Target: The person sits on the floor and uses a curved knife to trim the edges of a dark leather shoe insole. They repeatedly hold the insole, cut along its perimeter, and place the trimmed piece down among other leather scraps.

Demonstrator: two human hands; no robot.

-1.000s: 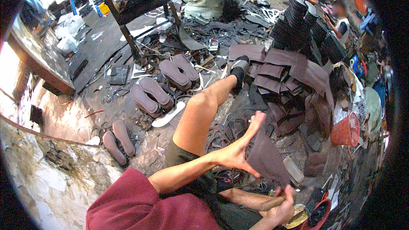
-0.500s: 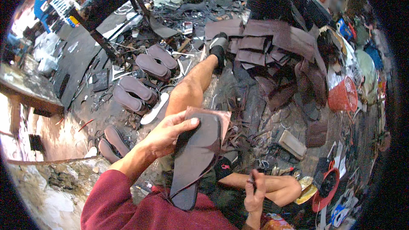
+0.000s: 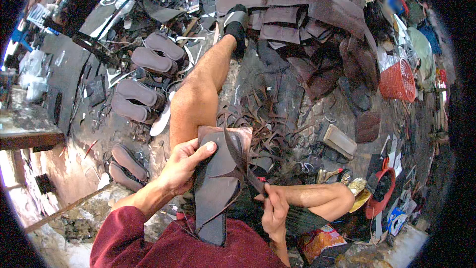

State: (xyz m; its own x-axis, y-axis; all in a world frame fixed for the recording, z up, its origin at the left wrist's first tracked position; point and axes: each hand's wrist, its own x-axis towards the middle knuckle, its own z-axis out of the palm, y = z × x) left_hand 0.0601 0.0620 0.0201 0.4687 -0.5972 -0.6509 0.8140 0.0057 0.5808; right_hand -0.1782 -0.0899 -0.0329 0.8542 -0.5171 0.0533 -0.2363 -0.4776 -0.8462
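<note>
My left hand (image 3: 186, 161) grips a dark grey shoe sole (image 3: 208, 186) upright over my lap, thumb flat on its front face. Behind the sole's upper end sticks out a pinkish-brown square piece (image 3: 244, 133). A thin dark strip (image 3: 238, 159) hangs along the sole's right edge and slants down to my right hand (image 3: 274, 211). The fingers of that hand are closed at the strip's lower end. Whether they also hold a small tool is hidden. Another thin strip curves across the sole's lower half.
Pairs of brown soles (image 3: 153, 54) lie on the floor at left. A pile of brown sheets (image 3: 317, 25) sits beyond my foot, dark offcuts (image 3: 263, 119) nearer. To the right are a red basket (image 3: 396, 80), a pale block (image 3: 339, 141) and a red-rimmed container (image 3: 381, 193).
My right hand has moved up and left to the sole's side, where the dark strip now stretches to its fingers. The left hand keeps the sole, and the view has shifted.
</note>
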